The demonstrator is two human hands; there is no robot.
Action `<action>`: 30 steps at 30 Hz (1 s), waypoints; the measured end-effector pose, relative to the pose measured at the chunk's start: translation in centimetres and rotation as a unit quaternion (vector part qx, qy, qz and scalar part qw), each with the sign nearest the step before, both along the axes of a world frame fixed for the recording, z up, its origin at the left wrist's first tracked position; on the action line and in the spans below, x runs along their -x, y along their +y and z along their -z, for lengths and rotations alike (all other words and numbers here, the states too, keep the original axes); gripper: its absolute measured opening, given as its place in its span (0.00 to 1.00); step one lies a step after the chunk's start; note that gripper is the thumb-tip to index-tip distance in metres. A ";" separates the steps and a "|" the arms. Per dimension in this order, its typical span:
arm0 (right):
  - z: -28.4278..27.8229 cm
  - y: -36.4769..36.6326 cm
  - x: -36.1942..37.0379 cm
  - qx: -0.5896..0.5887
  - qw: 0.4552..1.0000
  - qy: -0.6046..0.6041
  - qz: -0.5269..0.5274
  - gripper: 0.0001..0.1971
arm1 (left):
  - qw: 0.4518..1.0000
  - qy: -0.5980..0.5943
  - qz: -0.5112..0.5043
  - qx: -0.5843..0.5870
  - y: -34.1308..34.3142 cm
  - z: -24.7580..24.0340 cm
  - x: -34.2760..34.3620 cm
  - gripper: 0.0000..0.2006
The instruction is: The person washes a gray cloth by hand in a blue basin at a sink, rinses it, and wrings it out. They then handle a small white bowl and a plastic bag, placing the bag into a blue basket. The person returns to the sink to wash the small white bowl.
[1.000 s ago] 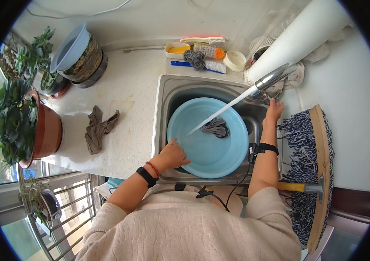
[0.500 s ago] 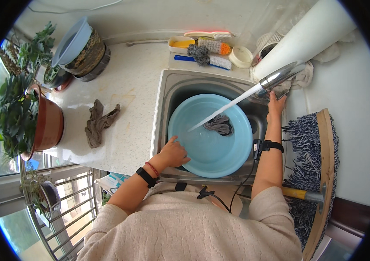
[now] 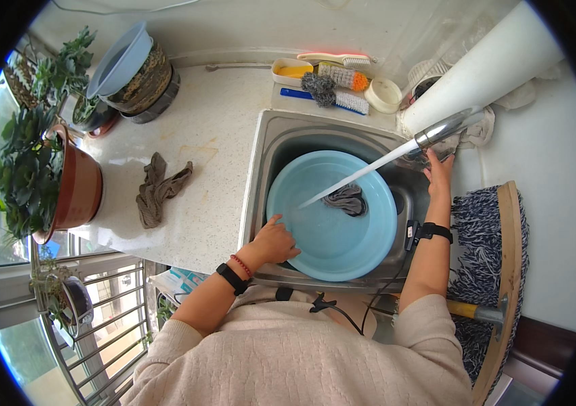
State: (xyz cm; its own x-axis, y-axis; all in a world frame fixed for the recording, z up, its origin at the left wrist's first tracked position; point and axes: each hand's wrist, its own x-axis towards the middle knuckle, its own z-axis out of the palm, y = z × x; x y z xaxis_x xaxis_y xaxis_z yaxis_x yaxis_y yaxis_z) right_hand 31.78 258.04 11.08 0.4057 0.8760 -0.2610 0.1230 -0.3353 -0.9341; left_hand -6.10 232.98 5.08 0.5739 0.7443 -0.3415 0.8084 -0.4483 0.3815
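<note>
A light blue basin (image 3: 376,250) stands in the steel sink, with water in it. One dark grey sock-like cloth (image 3: 346,200) lies in that water. From the chrome tap (image 3: 440,128) a thick stream (image 3: 359,174) pours into the basin. My left hand (image 3: 275,243) rests at the basin's left rim, its fingers bent over the edge. Beside the tap, below its spout, is my right hand (image 3: 439,170), with fingers stretched up and apart; whether they touch the tap's base I cannot tell. A second grey-brown sock-like cloth (image 3: 159,191) lies crumpled on the counter.
Behind the steel sink (image 3: 253,162) are several brushes (image 3: 342,100), a grey scouring ball (image 3: 319,88) and a round dish (image 3: 383,95). A white pipe (image 3: 484,71) slants down at the right, above a mop head (image 3: 481,250). Potted plants (image 3: 75,183) line the counter's left side.
The view has shifted slightly, so most things appear a little farther right. My right hand's fingers look more spread beside the tap. My left hand stays at the rim, and the water still runs.
</note>
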 end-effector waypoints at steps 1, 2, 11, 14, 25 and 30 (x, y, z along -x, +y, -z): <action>-0.1 0.1 -0.1 0.005 1.000 0.003 -0.006 0.52 | 1.000 0.000 0.000 -0.001 0.0 0.0 0.0 0.19; -0.1 0.2 -0.2 0.008 1.000 0.001 -0.010 0.51 | 1.000 0.004 0.001 -0.001 0.0 0.0 0.0 0.19; -0.4 -0.1 -0.1 0.021 1.000 -0.006 -0.005 0.51 | 1.000 0.004 0.001 -0.004 0.0 0.0 -0.1 0.20; 0.2 0.0 -0.3 0.010 1.000 -0.011 -0.007 0.53 | 1.000 0.004 -0.001 0.000 0.0 0.1 -0.1 0.20; 4.6 0.7 1.7 -0.144 0.964 -0.164 0.154 0.24 | 0.994 -0.002 -0.055 0.091 2.6 -1.4 -1.3 0.17; 13.0 -7.1 10.5 0.137 0.976 -0.013 -0.168 0.09 | 0.945 -0.219 -0.238 0.042 5.6 0.4 -2.9 0.19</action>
State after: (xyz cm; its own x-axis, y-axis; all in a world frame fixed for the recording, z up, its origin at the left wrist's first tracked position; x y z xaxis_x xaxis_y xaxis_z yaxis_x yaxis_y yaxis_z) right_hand 21.24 250.92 -1.91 0.1167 0.8598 -0.4971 0.2918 -0.5081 -0.8104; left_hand -3.19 238.53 4.64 0.2805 0.9345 -0.2191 0.6675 -0.0258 0.7442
